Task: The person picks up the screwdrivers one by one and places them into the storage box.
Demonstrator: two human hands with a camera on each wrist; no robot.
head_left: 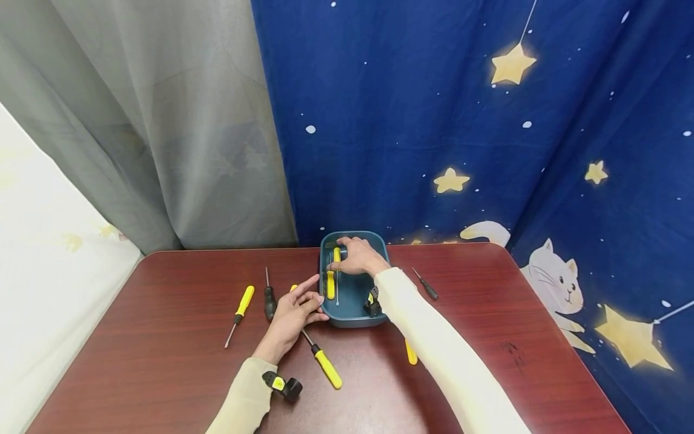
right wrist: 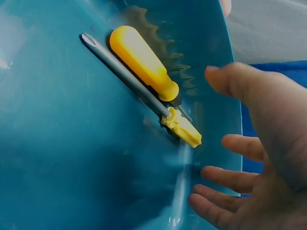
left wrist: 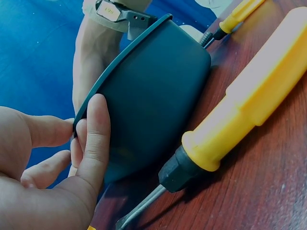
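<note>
A dark teal plastic bin [head_left: 355, 298] stands at the table's far side. Its rim is between the thumb and fingers of my left hand [head_left: 293, 313], one finger lying along the outer wall [left wrist: 148, 81]. Inside the bin, two screwdrivers lie side by side: one with a smooth yellow handle [right wrist: 141, 60], the other with a long metal shaft and a ribbed yellow handle [right wrist: 183, 128]. My right hand [head_left: 358, 256] reaches over the bin, fingers spread and apart, holding nothing. In the right wrist view its fingertips [right wrist: 216, 79] are near the bin's side wall.
A yellow-handled screwdriver [head_left: 328, 367] lies in front of the left hand. Further left are another yellow one [head_left: 244, 304] and a black one [head_left: 270, 304]. To the right lies a small dark screwdriver [head_left: 428, 290]; a yellow handle [head_left: 411, 351] is partly hidden by the right sleeve. Curtains [head_left: 379, 150] hang behind.
</note>
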